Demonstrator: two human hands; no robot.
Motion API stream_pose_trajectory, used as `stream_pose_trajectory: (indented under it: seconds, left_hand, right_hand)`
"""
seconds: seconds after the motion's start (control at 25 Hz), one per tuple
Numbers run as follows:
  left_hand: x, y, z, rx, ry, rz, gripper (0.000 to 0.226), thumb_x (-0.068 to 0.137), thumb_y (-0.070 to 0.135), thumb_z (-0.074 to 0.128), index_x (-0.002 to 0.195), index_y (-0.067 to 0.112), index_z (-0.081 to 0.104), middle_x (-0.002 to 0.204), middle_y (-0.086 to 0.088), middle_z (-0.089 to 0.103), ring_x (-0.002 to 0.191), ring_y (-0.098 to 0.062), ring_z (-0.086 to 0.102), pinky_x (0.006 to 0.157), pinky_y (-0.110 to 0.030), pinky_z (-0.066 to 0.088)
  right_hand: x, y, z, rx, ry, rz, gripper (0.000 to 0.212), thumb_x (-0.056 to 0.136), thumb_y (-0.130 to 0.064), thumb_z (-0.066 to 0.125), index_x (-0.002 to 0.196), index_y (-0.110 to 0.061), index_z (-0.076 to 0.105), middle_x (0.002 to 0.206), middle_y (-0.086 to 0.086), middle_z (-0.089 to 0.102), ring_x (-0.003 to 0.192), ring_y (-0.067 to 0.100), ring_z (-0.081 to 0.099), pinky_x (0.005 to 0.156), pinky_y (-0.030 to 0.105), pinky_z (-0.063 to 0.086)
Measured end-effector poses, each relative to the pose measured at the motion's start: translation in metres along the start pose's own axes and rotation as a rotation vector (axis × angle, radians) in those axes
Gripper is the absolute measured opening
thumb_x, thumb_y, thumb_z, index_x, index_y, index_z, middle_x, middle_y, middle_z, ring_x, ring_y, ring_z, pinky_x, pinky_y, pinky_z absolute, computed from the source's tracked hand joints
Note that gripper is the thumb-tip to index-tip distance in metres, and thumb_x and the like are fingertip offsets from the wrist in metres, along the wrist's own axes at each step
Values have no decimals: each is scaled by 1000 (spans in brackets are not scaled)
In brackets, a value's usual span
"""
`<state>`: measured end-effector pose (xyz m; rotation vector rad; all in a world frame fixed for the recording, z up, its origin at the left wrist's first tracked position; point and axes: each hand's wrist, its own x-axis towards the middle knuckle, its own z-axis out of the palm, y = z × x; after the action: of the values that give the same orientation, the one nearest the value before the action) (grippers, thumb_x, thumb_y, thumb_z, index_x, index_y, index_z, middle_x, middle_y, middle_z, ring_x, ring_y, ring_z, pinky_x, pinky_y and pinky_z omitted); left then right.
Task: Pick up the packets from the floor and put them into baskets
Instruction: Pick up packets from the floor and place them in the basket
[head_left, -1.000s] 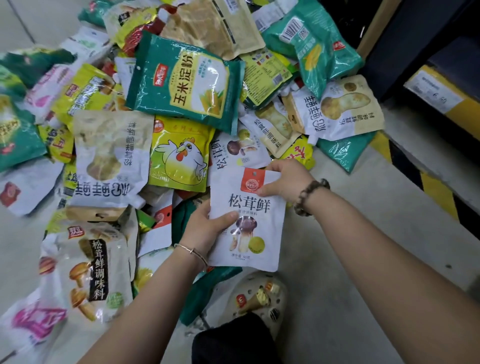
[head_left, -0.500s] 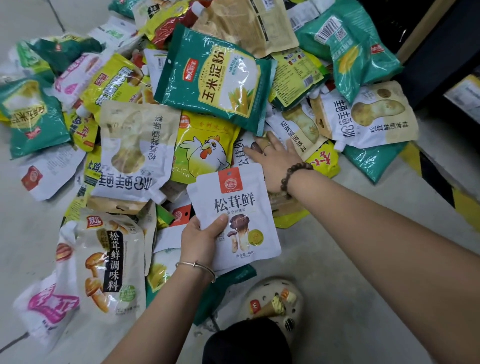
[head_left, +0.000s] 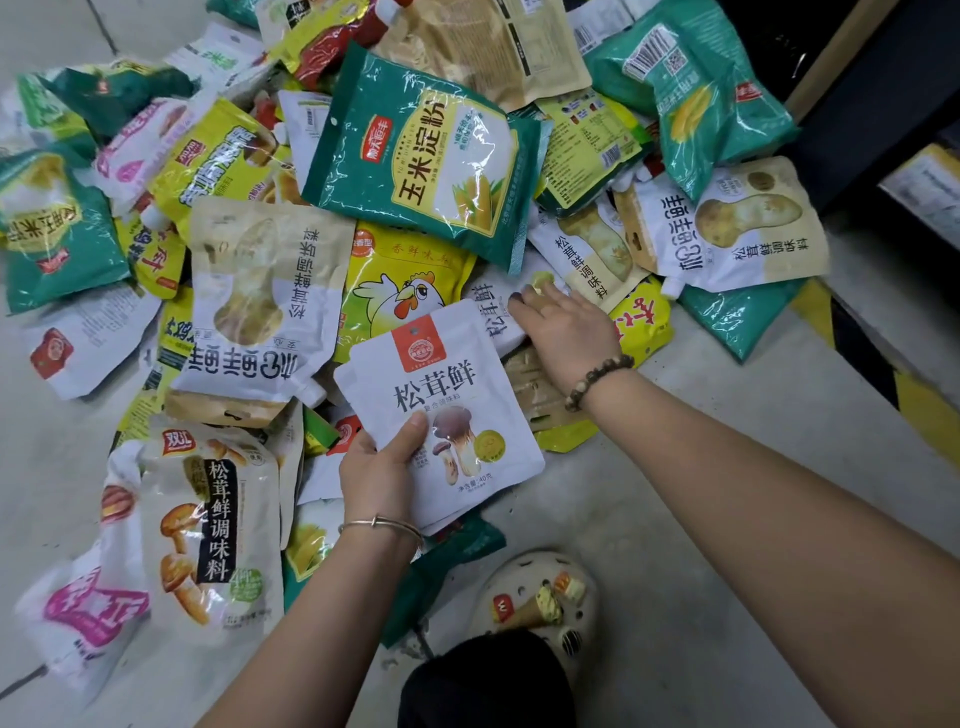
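At the centre of the frame, my left hand (head_left: 382, 478) grips a white mushroom-seasoning packet (head_left: 441, 405) by its lower left corner, thumb across the front, fingers behind; it is raised off the heap with its face to the camera, held that way, I judge, so more can be stacked on it before a trip to a basket; just up and to the right, my right hand (head_left: 563, 327) lies with fingers stretched flat on a second white packet (head_left: 491, 312), which rests on the heap with one edge hidden behind the held one; no finger curls round it and the thumb is hidden, so I read this as pressing down to drag it free; the hands are near each other but apart; packets cover the grey floor (head_left: 701, 493) across the upper and left frame, among them a green corn-starch bag (head_left: 415, 166) at upper centre and a yellow chicken packet (head_left: 400, 291) just below; no basket shows; a pale clog (head_left: 540, 597) sits at lower centre.
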<state>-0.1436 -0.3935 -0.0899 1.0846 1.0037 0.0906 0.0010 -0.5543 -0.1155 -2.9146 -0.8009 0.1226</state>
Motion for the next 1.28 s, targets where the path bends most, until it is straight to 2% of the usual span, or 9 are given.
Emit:
stream_pose_trajectory:
  seconds: [0.12,0.24,0.4,0.48,0.6,0.8,0.96,1.16,1.28]
  left_hand:
    - [0,0,2,-39,-14,-29,13,83,8,66,94,15,63,79,1,74,65,-17,71,53,-29,55]
    - [-1,-1,7,-14,-47,-45,16,85,9,63,101,13,63,88,-2,74,69,-18,70,58,-30,55]
    - [-10,-3,22,61,-143,8,17,86,6,62,101,12,63,88,-1,73,71,-18,71,61,-32,56]
    - [-19,-3,33,121,-172,21,13,85,6,63,95,13,63,91,-5,72,72,-21,70,65,-35,56]
    - [-37,2,50,212,-260,54,11,84,6,65,92,13,63,97,-10,71,78,-26,68,77,-43,55]
    - [-74,30,74,298,-442,112,17,83,1,63,96,11,67,95,-10,73,81,-29,70,78,-45,55]
    - [-115,70,104,326,-544,227,22,83,-3,60,98,11,66,93,-8,72,82,-27,68,79,-43,53]
    - [-187,121,132,317,-661,319,18,85,2,60,97,13,67,87,0,74,72,-15,70,64,-30,57]
    - [-232,148,153,284,-754,316,16,84,2,59,97,10,65,80,1,74,66,-13,70,54,-24,55]
  right_hand:
    - [-43,12,-3,193,75,137,47,87,2,42,130,-15,52,137,8,51,126,26,46,97,38,38]
    - [-89,27,-16,375,205,365,41,81,0,49,113,-20,66,112,10,66,98,33,62,74,39,49]
    - [-133,46,-34,633,355,636,34,85,0,54,116,-12,60,100,14,67,89,30,62,70,33,47]
    - [-147,49,-48,900,438,791,36,84,3,54,116,-12,57,102,6,63,93,20,59,75,23,45]
    - [-164,47,-74,1094,561,872,29,83,5,55,103,-16,54,90,-4,64,81,10,62,65,10,48]
    - [-194,42,-123,1155,699,884,22,93,-5,50,86,-26,55,80,-13,63,69,-5,60,60,13,49]
    - [-219,36,-175,1054,864,881,16,95,-6,47,88,-16,57,76,-18,59,63,-16,55,56,4,39]
    - [-252,11,-243,935,995,872,14,96,-9,46,90,-17,56,73,-19,55,62,-13,52,53,6,36]
    - [-276,7,-282,894,1172,880,20,95,-7,47,90,-24,56,74,-24,56,65,-15,53,54,4,36]
